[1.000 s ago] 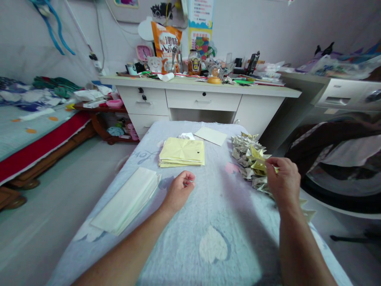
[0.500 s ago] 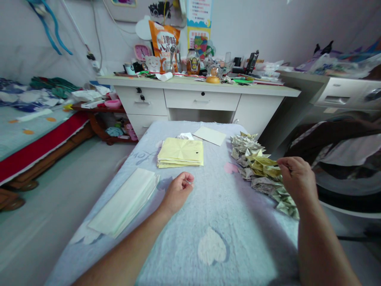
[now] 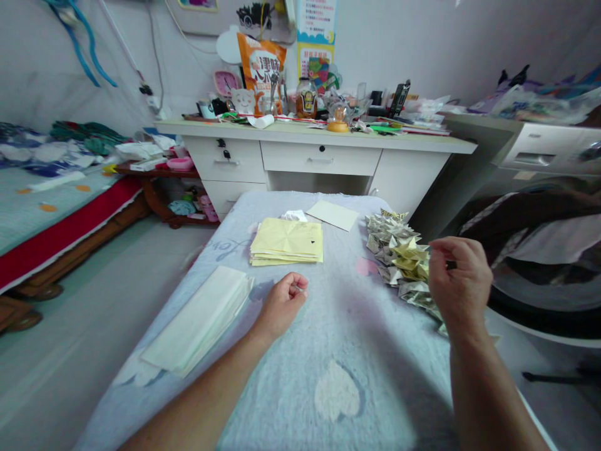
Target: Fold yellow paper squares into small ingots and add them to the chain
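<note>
My left hand (image 3: 285,302) rests on the bed cover, its fingers curled together; whether anything is between them I cannot make out. A stack of yellow paper sheets (image 3: 286,241) lies just beyond it. To its left is a stack of long, pale folded papers (image 3: 200,319). My right hand (image 3: 462,275) is raised at the right edge, thumb and forefinger brought together, and what they hold, if anything, is hidden. Beside and partly behind it runs a row of spiky folded-paper pieces (image 3: 387,235), grey with a yellow group (image 3: 410,260) in the middle.
A pale sheet (image 3: 333,215) and crumpled white tissue (image 3: 295,215) lie at the far end of the cover (image 3: 342,338). Beyond stands a cluttered white desk (image 3: 323,156). A washing machine (image 3: 539,150) with clothes in its door is at right, a bed (image 3: 61,207) at left.
My right hand has shifted left and slightly up, now covering the near end of the folded-paper row. The yellow folded pieces look settled into the row. My left hand has barely moved.
</note>
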A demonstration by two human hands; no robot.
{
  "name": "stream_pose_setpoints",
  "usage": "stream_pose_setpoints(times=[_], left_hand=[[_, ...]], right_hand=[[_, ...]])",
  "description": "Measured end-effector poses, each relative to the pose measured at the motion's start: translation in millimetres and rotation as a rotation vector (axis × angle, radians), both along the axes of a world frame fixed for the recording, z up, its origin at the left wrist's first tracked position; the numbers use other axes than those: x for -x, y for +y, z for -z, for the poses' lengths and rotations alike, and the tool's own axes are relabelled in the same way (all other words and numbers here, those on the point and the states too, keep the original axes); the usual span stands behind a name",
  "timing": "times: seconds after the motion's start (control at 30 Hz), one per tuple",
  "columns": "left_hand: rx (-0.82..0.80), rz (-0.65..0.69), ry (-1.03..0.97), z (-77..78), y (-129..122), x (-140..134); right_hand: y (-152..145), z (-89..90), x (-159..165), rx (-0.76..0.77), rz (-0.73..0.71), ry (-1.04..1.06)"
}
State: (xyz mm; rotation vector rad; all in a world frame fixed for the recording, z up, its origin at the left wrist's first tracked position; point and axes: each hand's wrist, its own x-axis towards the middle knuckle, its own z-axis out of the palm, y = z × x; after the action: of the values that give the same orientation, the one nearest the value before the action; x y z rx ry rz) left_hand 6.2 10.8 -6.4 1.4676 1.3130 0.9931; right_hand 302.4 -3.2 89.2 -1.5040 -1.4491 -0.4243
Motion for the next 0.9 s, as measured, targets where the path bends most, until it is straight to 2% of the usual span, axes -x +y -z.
stream_pose_setpoints(times=[0.1, 0.2, 0.27, 0.47, 0.67, 0.9], left_hand=[[0.009, -0.003, 0.018, -2.7, -0.7, -0.5], [0.016, -0.001, 0.038, -4.6, -1.4, -0.8], [0.009, 0.002, 0.03, -4.8, -1.5, -0.9], [-0.016, 0.008, -0.008, -1.1, 1.0, -0.6], [-0.024, -0.001, -0.021, 1.1, 2.6, -0.9], [-0.022, -0.006, -0.042, -1.0, 1.6, -2.3]], right_hand=[[7.4, 0.2, 36.5, 0.098, -0.201, 0.001], [15.6, 9.8, 72.8, 0.367, -0.476, -0.17], [22.4, 19.7, 92.3, 0.515, -0.543, -0.274], [52.5, 51.9, 121.9, 0.685, -0.461, -0.378], [71.3, 70.4, 144.1, 0.609, -0.445, -0.304], [93.1, 76.6, 157.1, 0.591, -0.381, -0.166]])
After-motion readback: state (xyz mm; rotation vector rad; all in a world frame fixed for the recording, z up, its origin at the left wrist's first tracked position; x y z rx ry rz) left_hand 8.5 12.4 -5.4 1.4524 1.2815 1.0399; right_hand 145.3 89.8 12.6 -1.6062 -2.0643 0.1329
